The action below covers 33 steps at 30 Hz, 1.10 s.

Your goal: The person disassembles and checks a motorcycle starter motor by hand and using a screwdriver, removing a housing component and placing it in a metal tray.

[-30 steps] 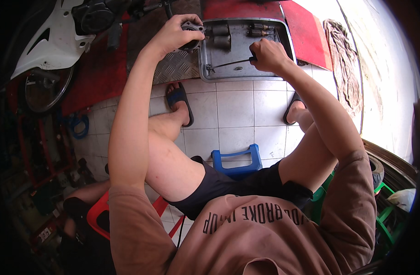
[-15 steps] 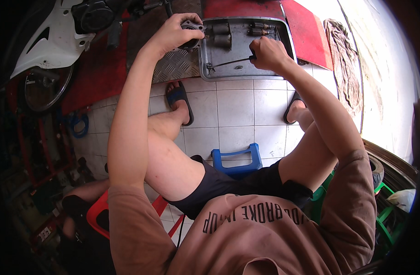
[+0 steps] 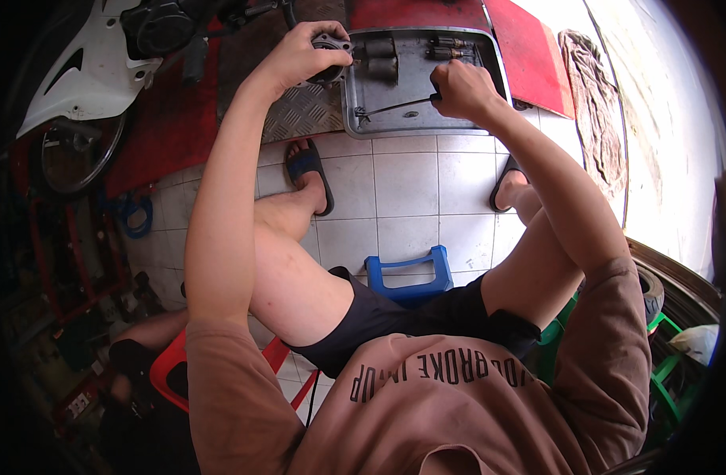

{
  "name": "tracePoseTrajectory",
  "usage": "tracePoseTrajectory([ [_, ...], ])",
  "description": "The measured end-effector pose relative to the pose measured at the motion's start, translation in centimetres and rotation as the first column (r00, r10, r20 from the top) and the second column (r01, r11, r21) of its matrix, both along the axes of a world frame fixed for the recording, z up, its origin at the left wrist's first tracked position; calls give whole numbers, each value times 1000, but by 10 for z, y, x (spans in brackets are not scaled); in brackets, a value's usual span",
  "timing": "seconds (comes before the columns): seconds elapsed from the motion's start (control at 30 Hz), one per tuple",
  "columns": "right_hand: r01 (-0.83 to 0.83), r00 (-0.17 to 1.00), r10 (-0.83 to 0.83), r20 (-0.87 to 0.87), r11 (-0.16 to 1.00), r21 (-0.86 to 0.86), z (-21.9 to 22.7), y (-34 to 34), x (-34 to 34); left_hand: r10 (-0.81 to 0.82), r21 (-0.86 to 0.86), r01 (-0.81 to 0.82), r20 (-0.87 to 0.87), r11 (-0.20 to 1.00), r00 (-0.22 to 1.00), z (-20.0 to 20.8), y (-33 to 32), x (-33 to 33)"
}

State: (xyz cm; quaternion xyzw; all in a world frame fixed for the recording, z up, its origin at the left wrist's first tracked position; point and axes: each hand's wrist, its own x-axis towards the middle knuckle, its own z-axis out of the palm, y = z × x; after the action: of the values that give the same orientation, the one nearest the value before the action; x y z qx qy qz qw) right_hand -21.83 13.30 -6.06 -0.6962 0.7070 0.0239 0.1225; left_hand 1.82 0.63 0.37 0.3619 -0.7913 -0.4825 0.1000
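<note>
My left hand [image 3: 299, 54] grips a dark round metal engine part [image 3: 331, 47] at the left rim of a grey metal tray [image 3: 489, 79] on the floor. My right hand [image 3: 462, 89] is closed on the handle of a long thin tool [image 3: 394, 107] whose shaft lies across the tray, its tip pointing to the tray's lower left. Several small dark cylindrical parts [image 3: 450, 47] rest in the far part of the tray. Both my arms reach forward over my knees.
A white motorcycle [image 3: 85, 71] with its wheel stands on a red ramp at the left. A blue plastic stool [image 3: 408, 273] is under me. A dirty rag [image 3: 592, 103] lies at the right. Another person sits on a red stool [image 3: 169, 368] at lower left.
</note>
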Motion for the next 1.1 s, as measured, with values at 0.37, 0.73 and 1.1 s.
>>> tracePoseTrajectory([
  [0.37, 4, 1000, -4, -7, 1000, -7, -1, 0, -1, -10, 17, 10, 1, 1000, 1000, 2, 1, -1],
  [0.73, 14, 1000, -14, -25, 1000, 9, 4, 0, 2, -10, 8, 10, -1, 1000, 1000, -1, 0, -1],
  [1.1, 35, 999, -34, -21, 999, 23, 10, 2, 2, -22, -10, 22, 14, 1000, 1000, -2, -1, -3],
])
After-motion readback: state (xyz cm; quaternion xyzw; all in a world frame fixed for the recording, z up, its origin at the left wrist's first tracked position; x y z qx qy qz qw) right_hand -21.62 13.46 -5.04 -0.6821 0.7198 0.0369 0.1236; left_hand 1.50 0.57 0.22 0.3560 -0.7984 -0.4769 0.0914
